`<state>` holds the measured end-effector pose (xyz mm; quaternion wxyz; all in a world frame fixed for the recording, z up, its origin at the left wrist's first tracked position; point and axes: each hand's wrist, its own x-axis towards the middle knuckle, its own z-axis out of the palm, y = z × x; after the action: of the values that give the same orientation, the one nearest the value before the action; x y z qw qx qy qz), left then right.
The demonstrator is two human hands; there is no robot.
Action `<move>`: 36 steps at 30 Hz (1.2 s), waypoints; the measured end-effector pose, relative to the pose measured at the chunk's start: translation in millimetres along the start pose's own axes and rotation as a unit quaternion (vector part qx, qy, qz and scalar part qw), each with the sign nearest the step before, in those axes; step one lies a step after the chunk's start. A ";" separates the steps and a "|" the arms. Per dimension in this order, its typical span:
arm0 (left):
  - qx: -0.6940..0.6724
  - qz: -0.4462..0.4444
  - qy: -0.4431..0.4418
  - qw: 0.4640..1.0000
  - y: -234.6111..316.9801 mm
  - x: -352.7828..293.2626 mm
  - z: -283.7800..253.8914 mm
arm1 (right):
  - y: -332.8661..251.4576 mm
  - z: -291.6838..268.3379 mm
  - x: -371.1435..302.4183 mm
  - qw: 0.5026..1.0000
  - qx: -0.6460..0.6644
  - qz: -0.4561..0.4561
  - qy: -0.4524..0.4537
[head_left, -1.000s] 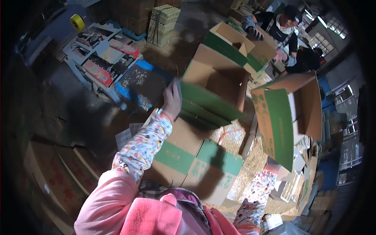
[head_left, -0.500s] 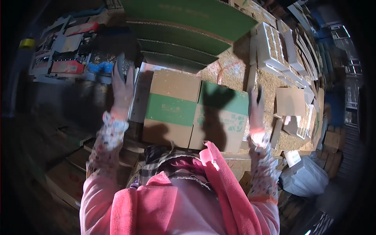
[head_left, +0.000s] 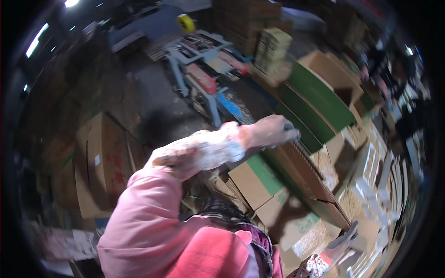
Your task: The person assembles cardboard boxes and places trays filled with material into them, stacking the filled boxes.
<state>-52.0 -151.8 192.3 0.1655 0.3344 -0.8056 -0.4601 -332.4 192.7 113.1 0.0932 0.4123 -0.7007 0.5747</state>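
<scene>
The left hand (head_left: 273, 131) is clamping the upper-left corner of a brown carton (head_left: 309, 172), which is slanting above green-banded boxes (head_left: 250, 184) near the bench's (head_left: 351, 204) near edge. The right hand (head_left: 340, 244) is meeting its lower end, grip unclear.

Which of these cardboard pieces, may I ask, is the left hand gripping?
The brown corrugated cardboard piece slanting from the left hand toward the right hand; the green-faced cardboard boxes beyond are outside that grip.
</scene>
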 end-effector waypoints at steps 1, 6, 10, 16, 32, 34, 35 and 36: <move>0.033 -0.022 0.021 0.999 -18.6 27.0 -1.5 | -16.6 4.5 18.4 0.997 0.034 0.068 -0.002; 0.480 0.247 -0.002 0.842 52.1 -0.1 23.9 | -36.4 36.2 80.2 0.941 0.048 0.317 -0.105; 0.370 0.217 -0.211 0.878 3.5 69.3 112.7 | 34.0 99.6 103.0 0.966 0.155 0.172 -0.119; 0.312 0.151 -0.297 0.890 12.8 1.1 88.5 | 66.4 153.2 97.8 0.949 -0.138 0.079 -0.273; -0.040 -0.001 -0.083 0.996 -84.0 12.2 62.1 | 12.6 97.9 -46.2 0.930 0.158 0.289 -0.163; -0.075 -0.013 -0.165 0.983 -61.8 8.6 64.1 | -2.1 84.6 -35.8 0.949 0.166 0.201 -0.176; -0.091 -0.007 -0.216 0.972 -50.4 15.7 72.8 | -27.2 78.7 -6.3 0.954 0.144 0.219 -0.145; -0.013 0.169 -0.107 0.980 -52.0 -0.9 80.2 | -50.5 64.3 24.4 0.841 0.371 0.384 -0.085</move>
<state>-77.3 -119.0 106.3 0.1585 0.1398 -0.8577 -0.4687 -291.4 124.4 143.9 -0.3551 0.1610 -0.5427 0.7440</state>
